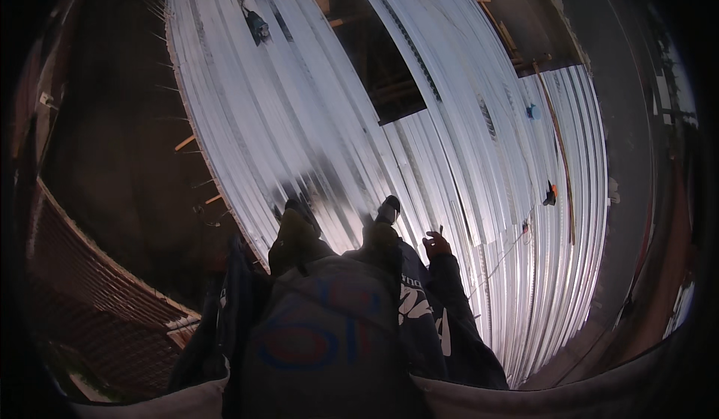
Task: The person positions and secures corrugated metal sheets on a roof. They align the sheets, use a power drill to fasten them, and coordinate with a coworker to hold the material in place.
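Note:
I stand on ribbed, shiny metal decking (464, 164) and look down my dark jacket and trousers. My two boots (299, 220) (388, 211) rest on the sheets near their left edge. My right hand (436, 245) is raised at hip height beside my right leg, fingers apart and pointing up, with nothing clearly in it. A dark sleeve (457, 314) leads up to it. My left sleeve (225, 299) hangs at my side and the left hand is hidden.
The decking's left edge (213, 172) drops into a dark void, with mesh netting (90, 284) lower left. A dark rectangular opening (374, 67) with wooden beams cuts the deck ahead. An orange-and-black tool (550, 194) with a cord, a blue item (532, 110) and a dark tool (258, 26) lie on the sheets.

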The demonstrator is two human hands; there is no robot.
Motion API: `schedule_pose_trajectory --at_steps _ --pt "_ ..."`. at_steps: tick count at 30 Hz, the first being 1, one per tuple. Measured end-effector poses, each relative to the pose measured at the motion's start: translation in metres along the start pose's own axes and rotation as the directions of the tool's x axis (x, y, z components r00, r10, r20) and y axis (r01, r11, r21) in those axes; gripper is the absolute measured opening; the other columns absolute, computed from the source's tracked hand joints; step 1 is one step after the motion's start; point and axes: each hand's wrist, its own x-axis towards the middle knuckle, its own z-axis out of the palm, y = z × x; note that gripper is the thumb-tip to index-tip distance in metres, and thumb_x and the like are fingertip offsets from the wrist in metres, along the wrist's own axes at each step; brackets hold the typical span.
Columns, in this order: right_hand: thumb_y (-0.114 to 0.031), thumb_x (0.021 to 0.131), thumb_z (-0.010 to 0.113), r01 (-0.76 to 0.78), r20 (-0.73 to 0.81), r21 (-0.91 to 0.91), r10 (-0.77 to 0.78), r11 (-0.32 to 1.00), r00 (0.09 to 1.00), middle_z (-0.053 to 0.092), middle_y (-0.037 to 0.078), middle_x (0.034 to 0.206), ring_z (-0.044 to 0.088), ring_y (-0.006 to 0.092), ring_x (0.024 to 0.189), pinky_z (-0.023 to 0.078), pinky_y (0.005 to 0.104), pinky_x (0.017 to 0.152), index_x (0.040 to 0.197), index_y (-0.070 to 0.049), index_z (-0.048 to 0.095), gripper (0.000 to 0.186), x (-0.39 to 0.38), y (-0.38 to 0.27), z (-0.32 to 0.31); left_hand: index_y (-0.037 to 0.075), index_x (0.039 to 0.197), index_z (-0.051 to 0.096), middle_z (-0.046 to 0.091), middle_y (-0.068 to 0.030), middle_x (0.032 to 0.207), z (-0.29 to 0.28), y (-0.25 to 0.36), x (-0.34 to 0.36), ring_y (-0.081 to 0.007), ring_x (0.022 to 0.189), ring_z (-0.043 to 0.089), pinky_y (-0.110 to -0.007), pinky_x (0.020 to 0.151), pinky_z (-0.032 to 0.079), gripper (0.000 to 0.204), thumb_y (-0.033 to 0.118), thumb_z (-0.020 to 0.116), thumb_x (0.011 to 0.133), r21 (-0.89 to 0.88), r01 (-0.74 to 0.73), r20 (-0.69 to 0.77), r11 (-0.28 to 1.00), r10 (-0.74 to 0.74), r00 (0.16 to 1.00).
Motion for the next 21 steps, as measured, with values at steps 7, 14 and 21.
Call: schedule_pose_trajectory --at_steps 7,14,21 --pt "-0.036 0.085 0.082 -0.138 0.07 0.077 0.133 0.987 0.989 0.077 0.019 0.098 0.076 0.0275 0.086 0.06 0.0404 0.084 0.119 -0.006 0.071 0.047 -0.006 0.016 0.054 0.009 0.125 0.066 0.068 -0.0091 0.098 0.04 0.005 0.01 -0.0218 0.087 0.064 -0.042 0.074 0.053 0.034 0.031 0.062 0.101 -0.131 -0.16 -0.061 0.978 0.153 0.986" --pt "-0.018 0.09 0.076 0.16 0.243 0.052 -0.167 0.986 0.955 0.078 0.011 0.102 0.074 0.0235 0.096 0.058 0.037 0.088 0.134 -0.006 0.062 0.047 0.045 -0.051 0.044 0.009 0.124 0.07 0.067 -0.0173 0.125 -0.019 0.005 0.007 -0.0346 0.119 0.061 -0.043 0.104 0.047 0.038 0.034 0.055 0.101 -0.198 0.126 -0.095 0.972 -0.147 0.985" --pt "-0.038 0.09 0.076 0.114 0.115 -0.015 -0.112 0.993 0.987 0.077 0.014 0.106 0.075 0.0278 0.096 0.059 0.0397 0.088 0.128 -0.01 0.069 0.048 0.088 -0.124 0.02 0.007 0.124 0.069 0.067 -0.0171 0.131 -0.086 -0.022 0.067 -0.0353 0.121 0.062 -0.045 0.106 0.048 0.036 0.028 0.051 0.102 0.358 -0.095 -0.093 0.929 0.137 0.986"
